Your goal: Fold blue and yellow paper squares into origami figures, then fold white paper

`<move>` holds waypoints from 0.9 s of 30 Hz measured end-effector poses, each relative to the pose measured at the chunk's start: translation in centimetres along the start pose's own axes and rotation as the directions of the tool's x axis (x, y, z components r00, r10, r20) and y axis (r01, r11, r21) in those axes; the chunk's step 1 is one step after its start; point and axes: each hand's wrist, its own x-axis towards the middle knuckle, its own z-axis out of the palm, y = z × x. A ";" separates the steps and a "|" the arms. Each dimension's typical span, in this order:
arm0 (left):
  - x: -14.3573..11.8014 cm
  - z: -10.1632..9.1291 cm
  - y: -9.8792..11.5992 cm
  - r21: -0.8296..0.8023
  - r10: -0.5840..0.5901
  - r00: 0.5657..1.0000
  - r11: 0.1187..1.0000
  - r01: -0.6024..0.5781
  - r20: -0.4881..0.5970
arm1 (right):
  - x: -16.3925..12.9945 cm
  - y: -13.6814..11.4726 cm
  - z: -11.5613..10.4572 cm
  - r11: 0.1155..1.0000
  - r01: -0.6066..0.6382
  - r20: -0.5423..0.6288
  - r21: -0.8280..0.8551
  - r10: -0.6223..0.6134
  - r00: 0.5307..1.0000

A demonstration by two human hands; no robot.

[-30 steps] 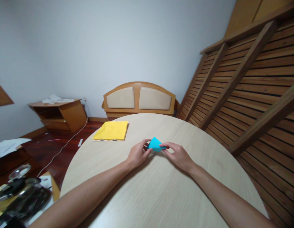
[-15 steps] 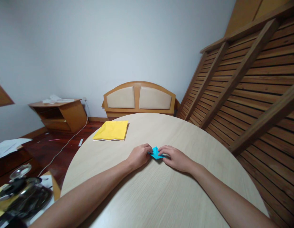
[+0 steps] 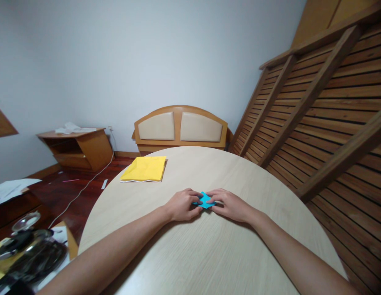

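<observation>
Mostly hidden, small folded blue paper (image 3: 204,199) lies pinched flat under my left hand (image 3: 181,204) and right hand (image 3: 229,205), mid round pale wooden table (image 3: 208,254); bare tabletop surrounds, yellow paper stack (image 3: 144,169) well apart near far edge.

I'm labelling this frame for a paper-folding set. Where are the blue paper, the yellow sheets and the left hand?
blue paper (image 3: 205,200), head view, on the visible patch between the fingertips.
yellow sheets (image 3: 144,168), head view, on the middle of the top sheet.
left hand (image 3: 180,205), head view, on the back of the hand.
</observation>
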 end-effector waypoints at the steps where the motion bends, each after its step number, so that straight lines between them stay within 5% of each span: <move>1: 0.0 0.0 0.0 -0.008 0.006 1.000 1.000 -0.006 0.008 | 0.0 0.0 0.0 1.000 0.000 0.000 0.004 0.000 1.000; 13: 0.1 0.1 -0.3 -0.042 0.042 0.998 0.998 -0.040 0.052 | 0.0 -0.2 0.1 0.999 -0.003 0.029 -0.035 0.004 1.000; 27: 0.2 0.6 -0.8 -0.118 -0.086 0.996 0.989 0.089 0.028 | 0.3 0.0 0.9 0.983 -0.179 -0.066 0.041 0.182 0.981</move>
